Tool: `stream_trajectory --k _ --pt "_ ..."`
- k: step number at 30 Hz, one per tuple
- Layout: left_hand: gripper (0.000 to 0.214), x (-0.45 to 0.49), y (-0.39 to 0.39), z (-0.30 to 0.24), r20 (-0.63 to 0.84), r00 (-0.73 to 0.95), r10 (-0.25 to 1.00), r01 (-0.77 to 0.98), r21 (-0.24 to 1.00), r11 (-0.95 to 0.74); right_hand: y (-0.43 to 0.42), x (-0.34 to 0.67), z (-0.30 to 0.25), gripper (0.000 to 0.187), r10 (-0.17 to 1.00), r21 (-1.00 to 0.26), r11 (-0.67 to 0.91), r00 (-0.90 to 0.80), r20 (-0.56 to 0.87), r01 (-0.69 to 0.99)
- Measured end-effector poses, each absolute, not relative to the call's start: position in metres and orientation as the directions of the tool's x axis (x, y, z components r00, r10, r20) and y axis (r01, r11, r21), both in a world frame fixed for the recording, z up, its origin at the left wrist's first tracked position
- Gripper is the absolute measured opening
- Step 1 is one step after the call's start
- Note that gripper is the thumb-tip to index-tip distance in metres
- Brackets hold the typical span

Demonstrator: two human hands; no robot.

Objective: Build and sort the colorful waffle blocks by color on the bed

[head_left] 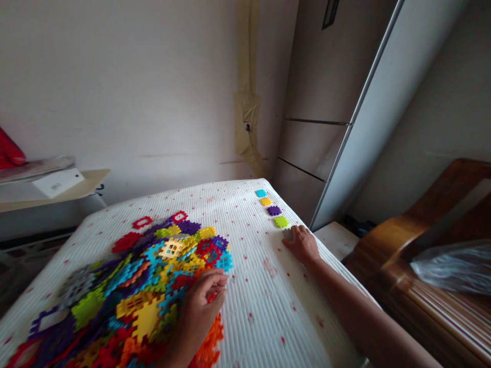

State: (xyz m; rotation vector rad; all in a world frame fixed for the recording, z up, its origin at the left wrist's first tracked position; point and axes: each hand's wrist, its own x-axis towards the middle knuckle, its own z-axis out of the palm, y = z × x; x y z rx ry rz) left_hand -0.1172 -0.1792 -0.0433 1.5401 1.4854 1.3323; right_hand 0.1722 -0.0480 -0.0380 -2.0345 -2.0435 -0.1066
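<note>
My right hand (303,244) reaches to the right side of the covered table, its fingers closed on a grey interlocking plastic piece (287,234) that lies at the cover's surface. Just beyond it, a lime green tile (281,221), a purple tile (273,210), a yellow tile (265,202) and a blue tile (261,193) lie flat in a row, slightly apart. At the right edge of a large heap of colourful interlocking pieces (148,319), my left hand (203,299) is curled, with a red plastic piece (212,296) showing between thumb and fingers. Most of that piece is hidden.
A white quilted cover (261,306) with small red marks lies over the table. Beyond its right edge stand a tall fridge (318,102) and a wooden chair (406,240) with a clear plastic bag. At left, a small shelf (95,179) holds a white box (57,182).
</note>
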Motion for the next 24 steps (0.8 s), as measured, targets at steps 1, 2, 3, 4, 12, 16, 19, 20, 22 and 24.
stream_trajectory --k 1,2,3,4,12,16,19,20,22,24 --pt "0.018 -0.117 -0.18 -0.042 0.244 -0.14 0.96 0.346 0.92 -0.184 -0.048 0.172 -0.038 0.033 0.973 -0.124 0.02 0.009 0.229 0.992" --pt "0.018 -0.116 -0.18 -0.041 0.243 -0.143 0.959 0.346 0.921 -0.182 -0.047 0.172 -0.039 0.033 0.974 -0.124 0.023 0.006 0.226 0.992" --pt "0.017 -0.116 -0.181 -0.039 0.24 -0.146 0.96 0.345 0.921 -0.178 -0.046 0.173 -0.039 0.033 0.974 -0.127 0.027 0.003 0.225 0.991" --pt "0.017 -0.116 -0.181 -0.038 0.236 -0.147 0.961 0.346 0.922 -0.173 -0.045 0.174 -0.04 0.033 0.975 -0.134 0.03 0.0 0.224 0.991" --pt "0.018 -0.116 -0.18 -0.038 0.226 -0.144 0.964 0.35 0.922 -0.164 -0.043 0.18 -0.04 0.037 0.98 -0.197 0.054 -0.015 0.196 0.979" --pt "0.018 -0.116 -0.181 -0.038 0.229 -0.135 0.964 0.359 0.918 -0.167 -0.045 0.178 -0.039 0.033 0.98 -0.154 0.036 -0.005 0.201 0.987" --pt "0.018 -0.115 -0.182 -0.036 0.225 -0.128 0.966 0.362 0.917 -0.166 -0.046 0.175 -0.038 0.032 0.978 -0.139 0.028 0.001 0.208 0.99" --pt "0.018 -0.116 -0.182 -0.036 0.224 -0.127 0.966 0.361 0.918 -0.165 -0.047 0.174 -0.038 0.031 0.977 -0.136 0.024 0.005 0.211 0.99" --pt "0.018 -0.116 -0.182 -0.037 0.222 -0.125 0.967 0.358 0.919 -0.165 -0.048 0.172 -0.038 0.03 0.976 -0.131 0.016 0.012 0.215 0.991" --pt "0.018 -0.116 -0.181 -0.039 0.222 -0.121 0.968 0.356 0.919 -0.166 -0.048 0.17 -0.039 0.029 0.976 -0.129 0.011 0.017 0.218 0.992"
